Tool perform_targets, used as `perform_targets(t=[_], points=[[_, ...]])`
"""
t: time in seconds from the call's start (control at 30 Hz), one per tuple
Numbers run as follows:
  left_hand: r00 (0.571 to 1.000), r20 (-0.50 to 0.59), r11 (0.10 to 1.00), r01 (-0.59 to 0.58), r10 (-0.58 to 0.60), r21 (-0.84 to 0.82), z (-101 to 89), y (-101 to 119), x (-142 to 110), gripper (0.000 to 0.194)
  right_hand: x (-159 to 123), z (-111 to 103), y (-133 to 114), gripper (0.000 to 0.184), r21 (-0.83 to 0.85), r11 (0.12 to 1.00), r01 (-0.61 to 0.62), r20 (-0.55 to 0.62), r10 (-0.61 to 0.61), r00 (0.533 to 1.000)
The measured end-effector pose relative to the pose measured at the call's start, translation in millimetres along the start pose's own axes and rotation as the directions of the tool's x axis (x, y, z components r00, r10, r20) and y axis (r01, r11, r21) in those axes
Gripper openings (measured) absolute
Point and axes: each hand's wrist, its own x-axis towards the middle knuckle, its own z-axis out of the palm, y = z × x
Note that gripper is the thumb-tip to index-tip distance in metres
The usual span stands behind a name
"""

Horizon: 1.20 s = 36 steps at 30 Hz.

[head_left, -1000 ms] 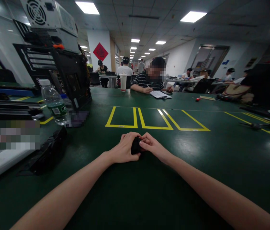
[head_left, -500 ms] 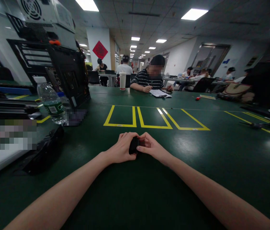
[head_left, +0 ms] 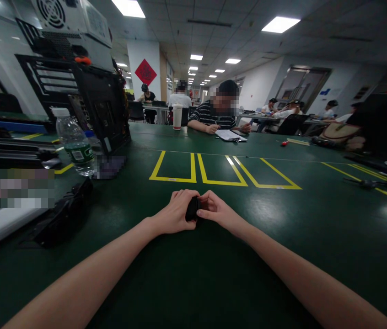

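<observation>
A small black object (head_left: pixel 192 209) with a rounded outline is between my two hands, low over the green table (head_left: pixel 210 274); its kind cannot be made out. My left hand (head_left: pixel 179 211) is wrapped round its left side, thumb below and fingers over the top. On its right edge, the bent fingers and thumb of my right hand (head_left: pixel 214 206) close in a pinch. Part of the object is hidden by the fingers. Just beyond the hands, yellow tape outlines (head_left: pixel 223 183) mark the tabletop.
At the left stand a water bottle (head_left: pixel 79 148) and an open computer case (head_left: pixel 102 107), with a black part (head_left: pixel 65 212) lying nearer. A white cup (head_left: pixel 177 118) is at the far edge. Across the table, a person in a striped shirt (head_left: pixel 202 114) leans over a clipboard (head_left: pixel 230 135).
The camera view has shifted very slightly. Both hands keep the same hold on the black object, with no clear movement.
</observation>
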Motion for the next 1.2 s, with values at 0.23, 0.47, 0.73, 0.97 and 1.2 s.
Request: perform_targets(t=[0.23, 0.47, 0.73, 0.97, 1.2], points=[[1.0, -0.018, 1.0, -0.011, 0.011, 0.002, 1.7, -1.1, 0.2, 0.056, -2.3, 4.5, 0.1, 0.022, -0.036, 0.999, -0.022, -0.098, 0.018, 0.995], [1.0, -0.017, 1.0, -0.006, 0.006, 0.004, 2.2, -1.6, 0.7, 0.054, 0.0, 1.0, 0.1, 0.025, -0.017, 0.999, -0.049, -0.054, 0.048, 0.997], [1.0, -0.018, 1.0, -0.01, 0.01, 0.006, 1.8, 0.4, 0.8, 0.054, -2.0, 2.5, -0.7, 0.023, 0.003, 1.0, -0.025, -0.074, 0.025, 0.997], [1.0, 0.002, 1.0, -0.011, 0.011, -0.004, -0.3, 1.1, 1.3, 0.052, -1.3, 2.7, -1.6, 0.027, -0.034, 0.995, -0.094, -0.105, 0.09, 0.99], [1.0, 0.004, 1.0, -0.008, 0.008, 0.001, -0.9, 1.7, 0.7, 0.053, -4.1, 0.4, -6.9, 0.033, 0.011, 1.0, -0.025, -0.001, 0.026, 1.0]])
